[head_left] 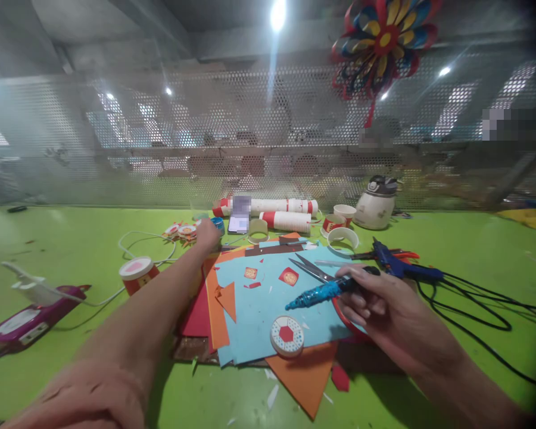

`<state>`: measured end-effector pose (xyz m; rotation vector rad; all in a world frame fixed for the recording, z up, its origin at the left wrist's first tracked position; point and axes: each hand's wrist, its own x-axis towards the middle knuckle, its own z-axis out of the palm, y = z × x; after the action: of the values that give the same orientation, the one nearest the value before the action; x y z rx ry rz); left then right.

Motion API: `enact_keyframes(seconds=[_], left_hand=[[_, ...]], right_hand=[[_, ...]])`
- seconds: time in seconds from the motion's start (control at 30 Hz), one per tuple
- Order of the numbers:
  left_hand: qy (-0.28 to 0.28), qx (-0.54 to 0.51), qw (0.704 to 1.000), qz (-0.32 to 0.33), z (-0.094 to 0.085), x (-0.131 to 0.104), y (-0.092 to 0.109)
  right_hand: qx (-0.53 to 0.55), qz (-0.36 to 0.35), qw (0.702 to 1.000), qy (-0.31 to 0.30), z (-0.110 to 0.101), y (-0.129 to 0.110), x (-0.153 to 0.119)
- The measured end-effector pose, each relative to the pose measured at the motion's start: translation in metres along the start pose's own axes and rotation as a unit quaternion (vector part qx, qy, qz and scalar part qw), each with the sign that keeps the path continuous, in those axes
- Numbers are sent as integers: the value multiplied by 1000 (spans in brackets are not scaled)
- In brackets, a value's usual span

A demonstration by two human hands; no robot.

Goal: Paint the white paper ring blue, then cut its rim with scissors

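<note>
My right hand (pixel 379 298) is closed around a dark-handled pen-like tool (pixel 319 294), its front half coated in glossy blue. The tool tilts down to the left above light blue paper (pixel 259 316). Under that hand lie scissors (pixel 312 269), blades open, and a red curved edge. My left hand (pixel 208 233) reaches far forward, its fingers at a small blue jar (pixel 217 224); most of the fingers are hidden. A round white disc (pixel 286 335) with a red hexagon and blue dots rests on the paper's front edge. Two small patterned cutouts (pixel 289 276) lie on the paper.
Orange paper (pixel 301 378) and scraps surround the blue sheet. At right is a blue glue gun (pixel 402 265) with black cable; at left, a purple power strip (pixel 38 316) and red cup (pixel 137 274). Behind stand a phone (pixel 239 215), white-and-red tubes (pixel 290 221) and a jug (pixel 376 202).
</note>
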<state>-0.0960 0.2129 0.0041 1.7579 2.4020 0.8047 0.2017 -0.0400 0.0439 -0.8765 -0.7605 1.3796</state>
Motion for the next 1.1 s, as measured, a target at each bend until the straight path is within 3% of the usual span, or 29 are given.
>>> enact_keyframes(seconds=[0.17, 0.33, 0.43, 0.5, 0.57, 0.67, 0.77, 0.87, 1.1], left_hand=[[0, -30, 1000, -3, -39, -26, 9], [4, -101, 989, 104, -80, -101, 5], [-77, -156, 964, 202, -89, -158, -2], [-186, -219, 909, 302, -88, -186, -4], [-283, -219, 863, 356, -86, -202, -2], [-370, -170, 824, 394, -85, -208, 8], [-414, -140, 810, 392, -83, -207, 17], [-422, -137, 804, 397, -78, -208, 19], [-432, -175, 817, 338, -67, -218, 11]], right_hand=[[3, -17, 1000, 24, 1, -3, 0], [-4, -43, 999, 12, 3, -7, -2], [-19, -47, 999, 10, 5, -7, -3], [-21, -41, 999, 18, 6, -5, -3], [-16, -40, 999, 24, 6, -3, -1], [-11, -36, 999, 17, 4, 2, 2], [-16, -23, 1000, 7, 1, 6, 4], [-30, -18, 999, 1, 0, 10, 4], [-33, -3, 999, 1, 0, 19, 6]])
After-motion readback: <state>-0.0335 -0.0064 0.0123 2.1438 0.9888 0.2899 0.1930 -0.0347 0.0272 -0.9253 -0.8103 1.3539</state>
